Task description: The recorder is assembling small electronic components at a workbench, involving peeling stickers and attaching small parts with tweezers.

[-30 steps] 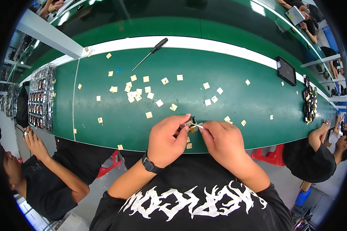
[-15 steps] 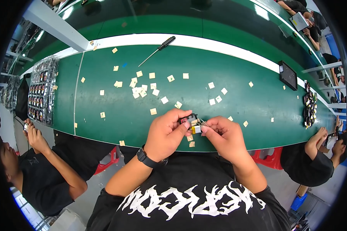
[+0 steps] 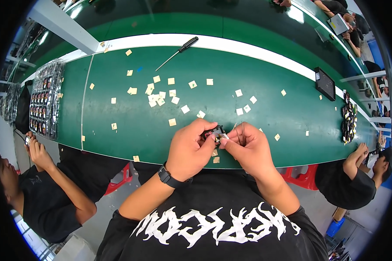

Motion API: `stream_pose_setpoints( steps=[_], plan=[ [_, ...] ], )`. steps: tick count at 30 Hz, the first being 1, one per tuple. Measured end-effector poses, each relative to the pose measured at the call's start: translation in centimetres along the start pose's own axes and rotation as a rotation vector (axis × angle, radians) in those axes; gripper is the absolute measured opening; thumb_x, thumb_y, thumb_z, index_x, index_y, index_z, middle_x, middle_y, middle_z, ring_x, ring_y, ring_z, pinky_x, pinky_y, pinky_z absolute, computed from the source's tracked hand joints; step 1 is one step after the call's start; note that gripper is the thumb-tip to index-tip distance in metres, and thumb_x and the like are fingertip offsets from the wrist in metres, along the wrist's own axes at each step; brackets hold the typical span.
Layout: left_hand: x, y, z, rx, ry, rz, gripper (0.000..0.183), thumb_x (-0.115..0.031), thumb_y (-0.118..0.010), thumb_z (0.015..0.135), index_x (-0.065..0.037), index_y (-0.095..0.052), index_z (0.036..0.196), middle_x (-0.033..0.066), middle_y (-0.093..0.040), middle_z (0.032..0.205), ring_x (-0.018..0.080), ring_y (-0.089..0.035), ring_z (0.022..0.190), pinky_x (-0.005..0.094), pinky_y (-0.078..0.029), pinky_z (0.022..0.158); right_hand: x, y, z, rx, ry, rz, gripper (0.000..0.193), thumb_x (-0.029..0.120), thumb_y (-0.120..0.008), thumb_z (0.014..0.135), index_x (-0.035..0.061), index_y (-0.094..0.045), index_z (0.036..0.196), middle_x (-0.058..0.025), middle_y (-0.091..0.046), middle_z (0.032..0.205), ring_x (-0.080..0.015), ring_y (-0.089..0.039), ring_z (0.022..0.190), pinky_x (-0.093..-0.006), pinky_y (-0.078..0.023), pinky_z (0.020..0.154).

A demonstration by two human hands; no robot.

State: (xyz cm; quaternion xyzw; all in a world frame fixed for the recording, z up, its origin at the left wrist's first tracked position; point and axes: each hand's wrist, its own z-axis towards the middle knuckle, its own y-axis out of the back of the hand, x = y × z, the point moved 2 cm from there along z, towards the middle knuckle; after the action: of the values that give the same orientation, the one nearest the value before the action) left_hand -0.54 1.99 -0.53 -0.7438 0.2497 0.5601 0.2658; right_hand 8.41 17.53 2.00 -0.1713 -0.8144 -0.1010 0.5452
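My left hand [image 3: 186, 147] grips a small black electronic housing [image 3: 209, 132], thumb across its front and fingers behind. A small silver battery with a yellow end [image 3: 223, 136] lies against the housing; fingers hide much of it. My right hand [image 3: 254, 150] is closed around metal tweezers [image 3: 242, 129], whose arms stick up past the index finger. That hand's thumb tip touches the battery beside the housing. Small cream paper squares [image 3: 216, 160] lie on the green table just below my fingers.
Several more cream squares [image 3: 172, 122] are scattered over the green table [image 3: 291, 113]. A screwdriver [image 3: 188, 44] rests at the back edge. Trays of small parts [image 3: 43, 100] stand left; a black tray [image 3: 325, 84] and a dark pile of parts [image 3: 349, 117] lie right. Co-workers sit on both sides.
The battery has moved up against the housing and shows less. The tweezers have swung from pointing at the housing to standing upright in my right hand.
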Motion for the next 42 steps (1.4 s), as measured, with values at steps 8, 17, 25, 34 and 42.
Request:
stream_pose_setpoints(
  steps=[8, 17, 25, 34, 42],
  plan=[
    [-0.1, 0.5, 0.0, 0.092, -0.069, 0.063, 0.028, 0.009, -0.052, 0.099, 0.006, -0.057, 0.126, 0.0081, -0.063, 0.108, 0.0113, -0.065, 0.098, 0.0298, -0.059, 0.090, 0.6, 0.0, 0.4, -0.008, 0.018, -0.117, 0.008, 0.002, -0.075, 0.092, -0.0033, -0.070, 0.091, -0.0013, -0.071, 0.079, -0.0016, -0.057, 0.069, -0.0203, -0.046, 0.060],
    [0.0, 0.7, -0.1, 0.080, -0.115, -0.084, 0.029, 0.007, -0.053, 0.098, 0.007, -0.057, 0.126, 0.0108, -0.068, 0.102, 0.0117, -0.068, 0.088, 0.0277, -0.057, 0.082, 0.9, 0.5, 0.6, 0.020, -0.061, -0.201, 0.010, 0.005, -0.077, 0.091, -0.0046, -0.076, 0.096, -0.0013, -0.072, 0.082, -0.0035, -0.058, 0.074, -0.0210, -0.046, 0.064],
    [0.0, 1.0, 0.2, 0.102, -0.060, -0.201, 0.031, 0.007, -0.052, 0.100, 0.007, -0.054, 0.130, 0.0097, -0.065, 0.110, 0.0107, -0.065, 0.098, 0.0292, -0.059, 0.087, 1.1, -0.9, 0.4, -0.033, 0.070, -0.129, 0.015, 0.009, -0.075, 0.095, -0.0042, -0.075, 0.099, 0.0012, -0.069, 0.079, -0.0031, -0.051, 0.069, -0.0222, -0.042, 0.061],
    [0.3, 1.6, -0.2, 0.165, -0.089, -0.194, 0.034, 0.005, -0.053, 0.102, 0.007, -0.051, 0.136, 0.0131, -0.061, 0.124, 0.0175, -0.064, 0.112, 0.0359, -0.057, 0.099, 0.4, 0.0, 1.7, -0.038, -0.094, -0.094, 0.015, 0.007, -0.078, 0.091, -0.0017, -0.068, 0.084, 0.0011, -0.065, 0.078, -0.0026, -0.053, 0.069, -0.0202, -0.042, 0.061],
    [0.4, 1.3, -0.4, 0.115, -0.179, -0.171, 0.033, 0.007, -0.051, 0.101, 0.006, -0.054, 0.133, 0.0128, -0.067, 0.115, 0.0136, -0.068, 0.102, 0.0315, -0.057, 0.093, 1.2, -0.2, 2.1, 0.046, -0.119, 0.129, 0.012, 0.003, -0.078, 0.090, -0.0003, -0.067, 0.086, 0.0003, -0.066, 0.082, -0.0024, -0.053, 0.067, -0.0204, -0.043, 0.059]
  ],
)
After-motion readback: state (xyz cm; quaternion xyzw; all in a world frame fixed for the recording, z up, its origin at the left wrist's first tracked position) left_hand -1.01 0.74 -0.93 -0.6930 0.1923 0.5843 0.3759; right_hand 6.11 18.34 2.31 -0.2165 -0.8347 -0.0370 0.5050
